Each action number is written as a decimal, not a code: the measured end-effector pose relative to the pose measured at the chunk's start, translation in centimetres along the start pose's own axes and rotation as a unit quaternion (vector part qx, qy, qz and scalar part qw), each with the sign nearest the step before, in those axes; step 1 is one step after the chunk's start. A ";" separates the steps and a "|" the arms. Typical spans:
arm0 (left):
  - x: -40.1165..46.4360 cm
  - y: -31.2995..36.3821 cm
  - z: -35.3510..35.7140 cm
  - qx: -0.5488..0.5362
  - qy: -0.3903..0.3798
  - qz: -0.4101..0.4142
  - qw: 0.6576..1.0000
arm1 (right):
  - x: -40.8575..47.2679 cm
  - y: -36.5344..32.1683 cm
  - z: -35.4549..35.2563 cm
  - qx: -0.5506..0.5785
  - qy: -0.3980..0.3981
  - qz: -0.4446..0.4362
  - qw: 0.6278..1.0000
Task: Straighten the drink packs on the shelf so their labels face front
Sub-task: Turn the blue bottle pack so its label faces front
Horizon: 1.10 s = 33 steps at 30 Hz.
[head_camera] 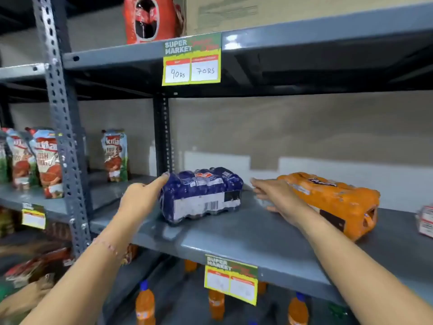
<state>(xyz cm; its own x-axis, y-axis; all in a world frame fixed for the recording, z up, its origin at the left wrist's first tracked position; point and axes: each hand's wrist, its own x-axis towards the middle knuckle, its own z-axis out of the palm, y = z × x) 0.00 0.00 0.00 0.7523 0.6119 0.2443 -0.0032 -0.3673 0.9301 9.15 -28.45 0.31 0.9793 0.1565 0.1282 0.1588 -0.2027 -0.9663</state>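
my left hand (138, 200) rests against the left end of the blue pack (201, 194), fingers loosely curled, the forefinger stretched out along its top back corner; it presses rather than clasps, nothing closed inside it. my right hand (278, 198) is spread flat and open, palm down, fingers fanned toward the gap between the two packs, its heel lying over the near left edge of the orange pack (335, 202); it holds nothing. the blue pack sits near the middle of the grey metal shelf (234, 233), a lumpy block of small bottles under tight, glossy shrink-wrap, its white barcode label turned toward me and slightly left. the orange pack lies just to the right, apart from the blue one, longer and angled so one end points at me, its wrap wrinkled with a round hole at the near right end and a dark patch on its side. the shelf is smooth painted steel with a rounded front lip carrying a yellow-green price tag (232, 280); another tag (192, 59) hangs from the shelf above. a perforated upright (63, 127) stands to the left, with soft printed pouches (114, 156) on the neighbouring shelf beyond it. orange bottles (145, 303) stand on the level below. a red pack (150, 18) sits on top, blurred.
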 end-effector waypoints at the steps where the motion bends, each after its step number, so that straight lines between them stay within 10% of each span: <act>1: 0.9 0.0 0.2 -0.009 -0.029 -0.040 0.999 | 1.3 -0.1 0.8 0.001 -0.014 0.016 1.000; 8: 3.7 0.0 2.9 -0.153 -0.076 -0.075 0.982 | 7.3 0.2 5.3 0.050 -0.060 0.027 0.997; 20: 5.3 -4.1 2.6 -0.092 -0.148 0.186 0.967 | 7.6 2.7 2.6 0.003 -0.063 -0.088 0.994; 33: 8.3 -2.7 3.7 -0.126 -0.080 0.021 0.989 | 8.6 2.6 1.9 0.233 -0.061 -0.041 0.970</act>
<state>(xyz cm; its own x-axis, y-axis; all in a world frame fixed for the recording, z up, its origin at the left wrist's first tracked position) 8.67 3.44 -1.51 0.8425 0.4737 0.2565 -0.1855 -0.1919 0.9637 17.76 -25.75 -1.49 0.9393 0.2721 0.2090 0.1341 0.2695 -0.9536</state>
